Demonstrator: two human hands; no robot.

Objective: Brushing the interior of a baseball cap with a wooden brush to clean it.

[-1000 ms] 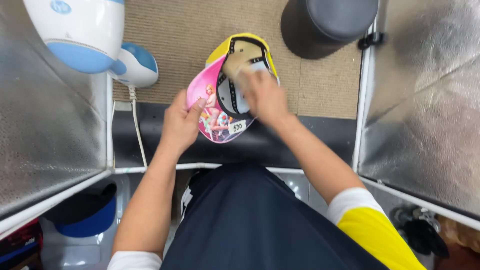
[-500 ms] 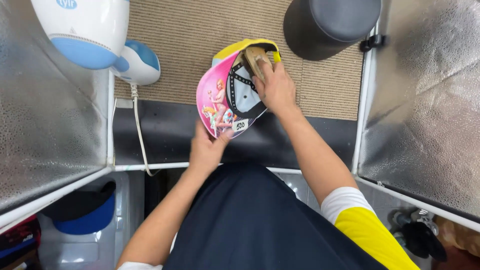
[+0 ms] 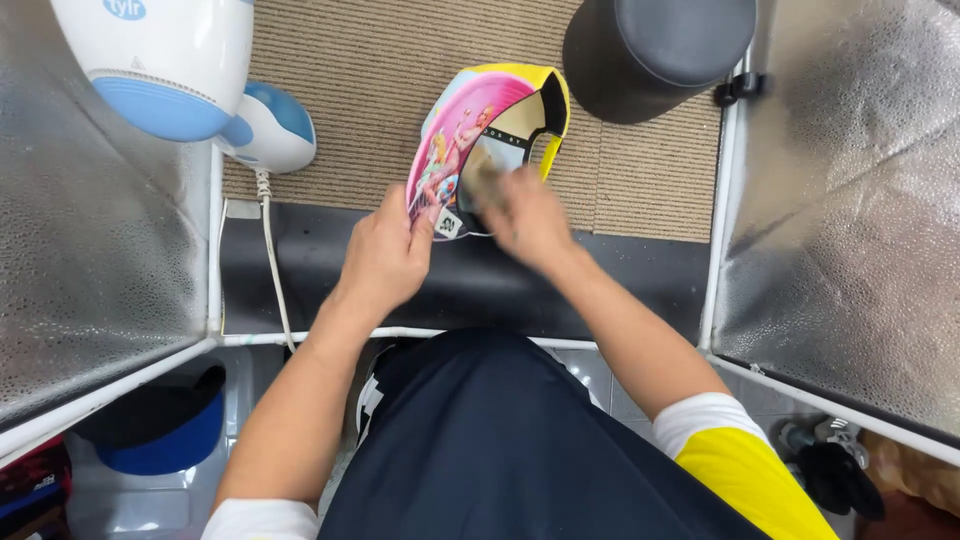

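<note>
Gripping cap between both hands

I stand at a small workstation, it looks like a garment finishing or cap-steaming booth in a workshop. Silver reflective panels on white frames wall me in on both sides, a white and blue steamer hangs overhead, and a tan woven mat covers the bench.
</note>
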